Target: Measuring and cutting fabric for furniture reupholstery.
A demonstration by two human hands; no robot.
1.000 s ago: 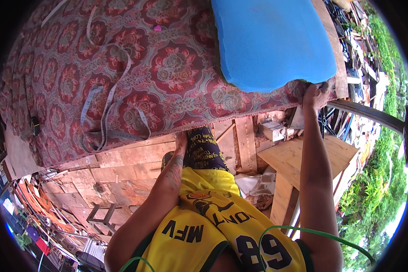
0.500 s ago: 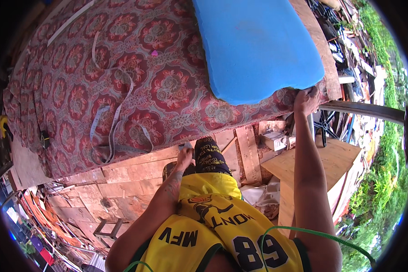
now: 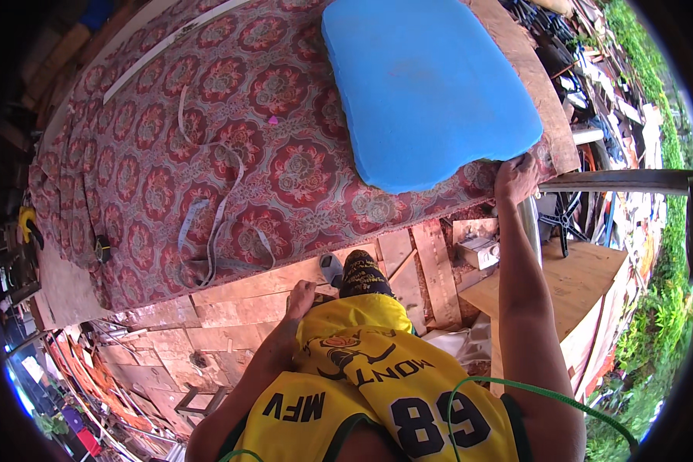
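Note:
A thick blue foam piece (image 3: 431,92) with rounded corners lies on a red and grey flower-patterned fabric (image 3: 292,169) spread over a table. At the foam's near right corner, my right hand (image 3: 517,179) is closed on the fabric's near edge, its fingertips close under the foam. My left hand (image 3: 302,298) hangs in front of the table, apart from the fabric, beside my thigh. Its fingers are curled, and the inside of the fist is hidden. A pale measuring tape (image 3: 222,208) lies in loose curls on the fabric, left of the foam.
A long white strip (image 3: 169,42) lies at the far left of the fabric. Yellow-handled scissors (image 3: 29,223) and a small black and yellow item (image 3: 102,248) are at the left edge. A plywood box (image 3: 570,285) stands at right, below a metal bar (image 3: 616,182). Boards (image 3: 239,308) cover the floor.
My left hand has moved slightly left and down, back from the table edge. My right hand stays at the foam's corner. The view has shifted, and my grey shoe shows more.

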